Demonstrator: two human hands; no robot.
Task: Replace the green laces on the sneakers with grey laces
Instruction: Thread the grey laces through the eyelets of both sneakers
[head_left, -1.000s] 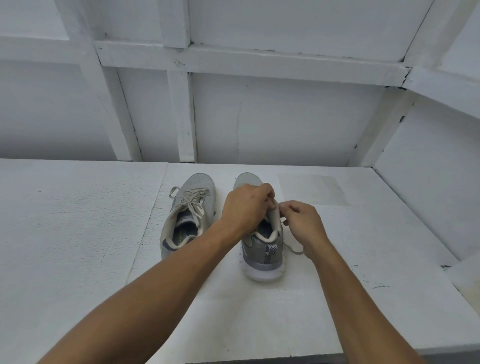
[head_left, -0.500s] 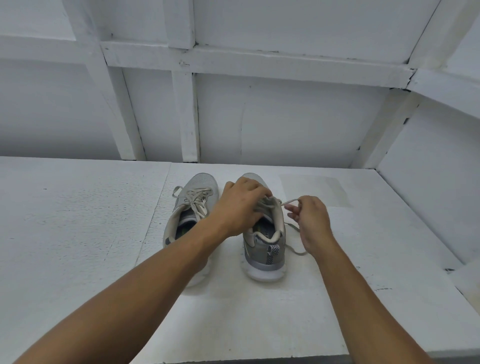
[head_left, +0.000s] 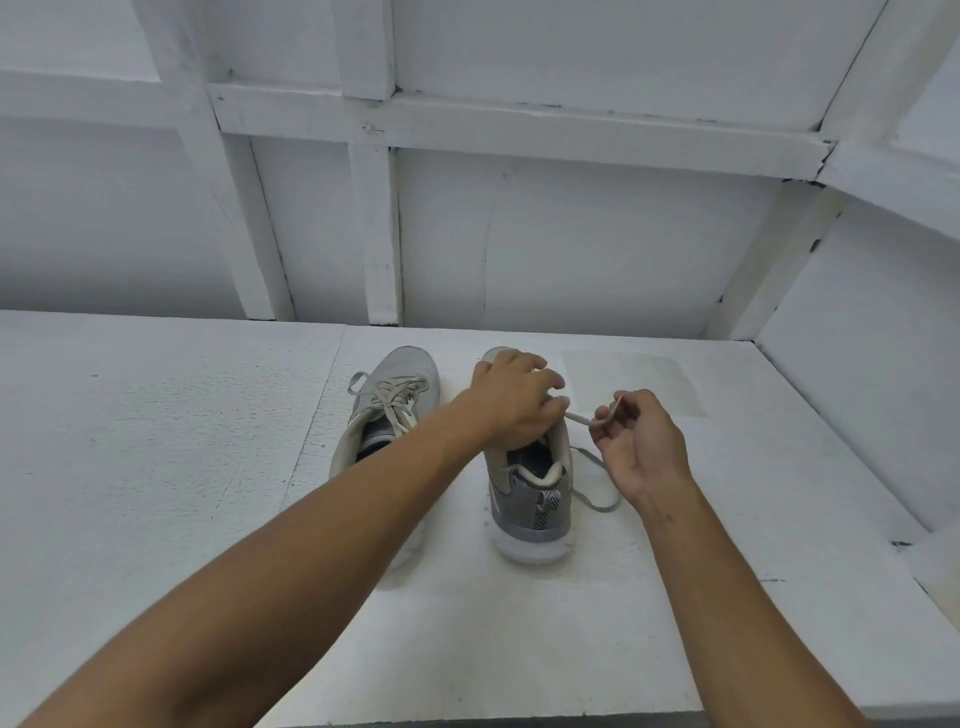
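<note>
Two grey sneakers stand side by side on the white table, heels toward me. The left sneaker (head_left: 390, 410) is laced with a pale lace tied over its tongue. My left hand (head_left: 511, 402) lies on top of the right sneaker (head_left: 532, 493), fingers curled over its tongue and eyelets, hiding the lacing there. My right hand (head_left: 636, 441) is just right of that shoe and pinches a pale lace (head_left: 579, 419), drawn taut from the shoe's upper eyelets. A loose stretch of lace (head_left: 597, 483) trails on the table beside the shoe's right side.
The white table (head_left: 156, 467) runs wide to the left, with its front edge near me. A white framed wall (head_left: 571, 249) closes the back, and a white side wall (head_left: 857, 415) bounds the right.
My right hand has pulled the lace farther out to the right and slightly up. My left hand has shifted forward over the right shoe's tongue.
</note>
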